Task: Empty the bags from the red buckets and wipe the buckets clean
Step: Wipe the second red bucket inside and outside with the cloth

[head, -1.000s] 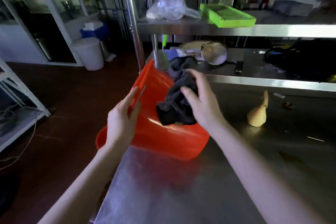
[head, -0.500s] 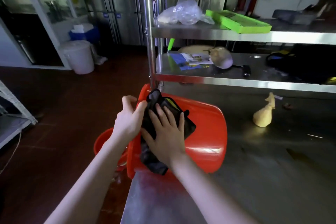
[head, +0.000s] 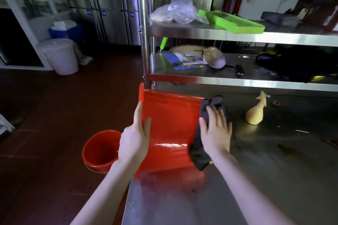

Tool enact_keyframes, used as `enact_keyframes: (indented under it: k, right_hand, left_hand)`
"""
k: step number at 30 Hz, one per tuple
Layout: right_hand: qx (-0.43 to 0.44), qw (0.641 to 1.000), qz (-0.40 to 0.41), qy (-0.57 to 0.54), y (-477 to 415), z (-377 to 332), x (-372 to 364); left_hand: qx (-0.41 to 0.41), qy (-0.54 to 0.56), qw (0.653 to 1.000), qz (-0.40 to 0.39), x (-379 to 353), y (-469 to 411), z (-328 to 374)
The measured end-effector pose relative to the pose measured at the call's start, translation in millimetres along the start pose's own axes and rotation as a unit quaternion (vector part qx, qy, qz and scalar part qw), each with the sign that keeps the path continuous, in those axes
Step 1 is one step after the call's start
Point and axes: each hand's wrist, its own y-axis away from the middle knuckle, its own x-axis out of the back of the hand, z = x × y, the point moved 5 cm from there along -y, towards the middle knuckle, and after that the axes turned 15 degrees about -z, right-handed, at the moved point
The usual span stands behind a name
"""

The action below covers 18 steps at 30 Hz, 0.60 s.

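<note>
Bucket [head: 170, 124] sideways on steel tabletop [head: 274, 179], left hand [head: 134, 140] pinching its rim, flat right hand [head: 215, 131] pressing cloth [head: 198, 150]; second bucket [head: 100, 150] on floor [head: 54, 115].

A bucket [head: 170, 129] lies sideways on the table [head: 256, 179]; a second bucket [head: 99, 150] stands on the floor [head: 54, 115] to its left.
</note>
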Motion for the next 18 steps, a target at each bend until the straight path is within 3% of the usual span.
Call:
enact_keyframes:
  k: [5, 8, 10, 13, 15, 18]
  right_hand:
    - [0.187, 0.98, 0.013, 0.063, 31.0, -122.0, -27.8]
    - [0.227, 0.972, 0.006, 0.065, 34.1, -137.2, -29.8]
    - [0.182, 0.981, 0.015, 0.06, 26.9, -106.3, -20.3]
    - [0.027, 0.999, 0.039, 0.021, 5.5, -33.9, 6.0]
    - [-0.054, 0.998, 0.006, -0.027, -9.9, -1.0, 18.0]
    - [-0.068, 0.997, -0.018, -0.014, -16.6, -12.3, 20.2]
  left_hand:
    - [0.019, 0.004, 1.0, 0.008, 2.1, -7.5, -6.5]
    - [0.007, 0.006, 1.0, 0.003, 3.4, -8.8, -9.6]
    - [-0.004, 0.002, 1.0, 0.004, 2.3, -7.0, -12.0]
    - [-0.043, 0.01, 0.999, 0.007, -4.6, 5.5, -15.8]
    - [-0.058, 0.012, 0.998, 0.004, -10.5, 18.1, -17.0]
    - [-0.071, 0.024, 0.997, -0.004, -18.1, 33.5, -20.0]
